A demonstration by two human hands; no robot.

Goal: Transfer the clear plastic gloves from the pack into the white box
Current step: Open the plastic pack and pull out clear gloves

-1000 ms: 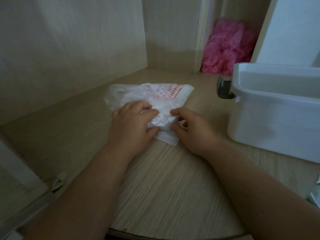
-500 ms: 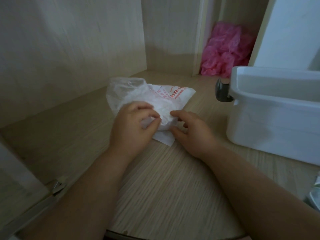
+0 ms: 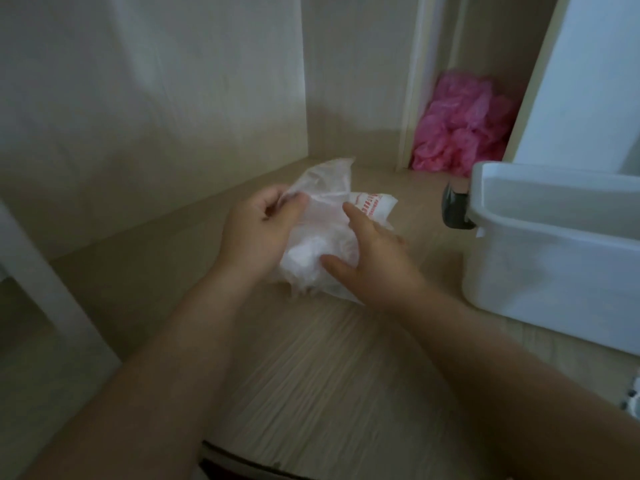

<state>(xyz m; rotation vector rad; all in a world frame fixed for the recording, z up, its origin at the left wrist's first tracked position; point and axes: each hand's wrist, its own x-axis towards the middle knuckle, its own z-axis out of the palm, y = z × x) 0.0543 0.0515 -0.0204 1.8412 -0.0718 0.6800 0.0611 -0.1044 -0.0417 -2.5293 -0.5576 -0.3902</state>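
A clear plastic pack [image 3: 372, 206] with red print lies crumpled on the wooden shelf, between my two hands. My left hand [image 3: 256, 230] pinches the clear plastic at its upper left and lifts that side. My right hand [image 3: 367, 251] rests on the pack with forefinger and thumb spread over a white bunch of gloves [image 3: 304, 261] at the pack's near end. The white box [image 3: 540, 251] stands open at the right, apart from both hands. Nothing shows in the part of its inside that I can see.
A dark knob [image 3: 453, 209] juts from the box's left end. A heap of pink plastic [image 3: 460, 133] lies in the back compartment behind a thin upright divider [image 3: 412, 81]. Wooden walls close the left and back.
My left hand has risen and pulled the plastic's left side up from the shelf. My right hand has opened its fingers over the pack. The pack has bunched up from lying flat.
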